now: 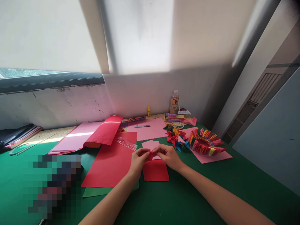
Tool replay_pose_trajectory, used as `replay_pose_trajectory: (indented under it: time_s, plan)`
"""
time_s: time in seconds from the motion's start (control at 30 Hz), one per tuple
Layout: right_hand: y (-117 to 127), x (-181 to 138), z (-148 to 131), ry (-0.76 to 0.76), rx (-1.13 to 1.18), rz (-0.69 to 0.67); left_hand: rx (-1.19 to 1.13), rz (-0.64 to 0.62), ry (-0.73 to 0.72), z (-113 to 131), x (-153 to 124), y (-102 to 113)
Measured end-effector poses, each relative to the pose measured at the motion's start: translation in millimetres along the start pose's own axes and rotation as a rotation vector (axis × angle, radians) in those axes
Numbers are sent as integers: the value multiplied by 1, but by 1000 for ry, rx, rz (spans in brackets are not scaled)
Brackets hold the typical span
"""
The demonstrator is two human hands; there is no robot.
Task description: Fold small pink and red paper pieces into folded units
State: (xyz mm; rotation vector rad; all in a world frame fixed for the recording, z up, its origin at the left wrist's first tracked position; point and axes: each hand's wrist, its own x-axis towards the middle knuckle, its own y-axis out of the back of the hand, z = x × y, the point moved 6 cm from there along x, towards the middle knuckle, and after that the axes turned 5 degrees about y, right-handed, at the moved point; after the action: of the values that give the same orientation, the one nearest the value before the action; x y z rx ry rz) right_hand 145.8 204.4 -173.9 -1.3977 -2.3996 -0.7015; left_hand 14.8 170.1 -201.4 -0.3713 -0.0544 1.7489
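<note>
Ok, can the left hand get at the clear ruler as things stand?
Probably yes: the clear ruler lies mostly bare on the large red sheet, just beyond the left hand, with nothing seen between. That hand and the right hand pinch a small red paper, so the left may have to let go.

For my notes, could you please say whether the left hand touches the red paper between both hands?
Touching; the head view shows the left hand pinching the red paper.
</note>
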Motion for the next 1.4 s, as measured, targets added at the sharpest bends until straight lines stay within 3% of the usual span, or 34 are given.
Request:
replay_pose_trajectory:
  time_s: [0.63,1.03,1.4]
  plan:
    - [-4,-1,-14,225,-213,-87,120,30,-80,2,1,4]
    - [-1,1,3,-101,105,-21,173,48,-144,11,-3,0]
    - [-4,3,10,-150,203,-42,246,40,-216,11,-4,-2]
